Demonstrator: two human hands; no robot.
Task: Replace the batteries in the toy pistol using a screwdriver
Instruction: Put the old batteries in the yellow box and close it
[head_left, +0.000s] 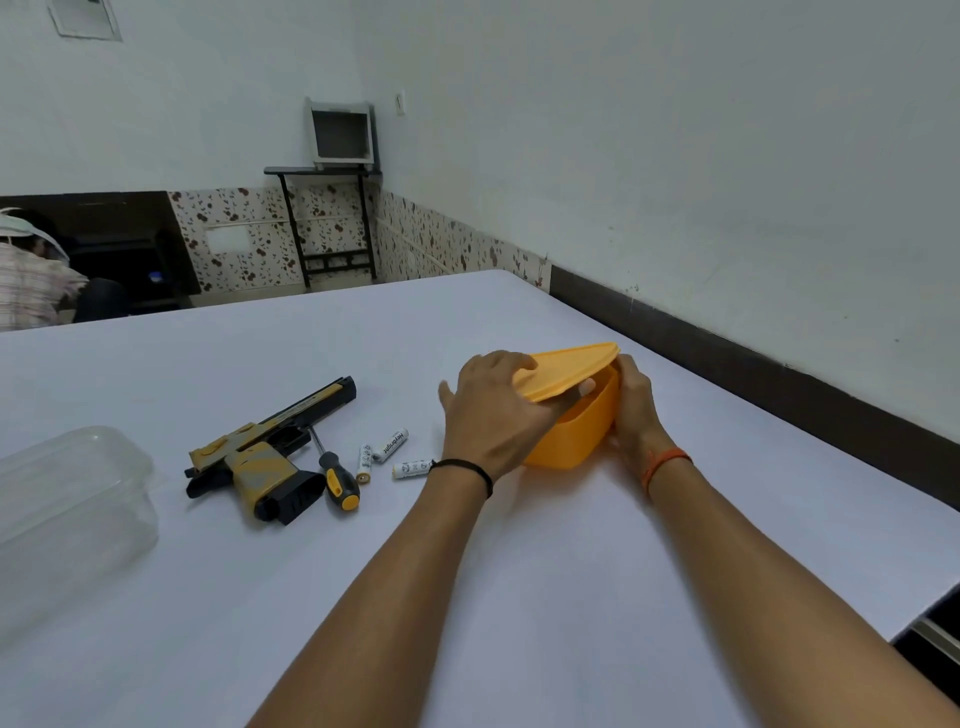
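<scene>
Left hand (496, 410) gripping tilted orange lid (569, 368), raised off orange box (576, 434). Right hand (635, 402) wrapped round box's far side. Toy pistol (270, 451) flat on white table (519, 597), left of hands; screwdriver (335, 475) beside its grip. Three batteries (388, 453) loose between screwdriver and left wrist. Clear container (67, 514) far left.

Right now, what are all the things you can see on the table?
Toy pistol: one, yellow and black, lying left of middle.
Screwdriver: one, black and yellow handle, beside the pistol.
Batteries: three, white, loose between screwdriver and left wrist.
Orange box: one, right of middle, held.
Orange lid: one, tilted up over the box.
Clear box: one, see-through, far left edge.
Table: one, white top.
Left hand: grips the lid's near edge.
Right hand: holds the box's right side.
</scene>
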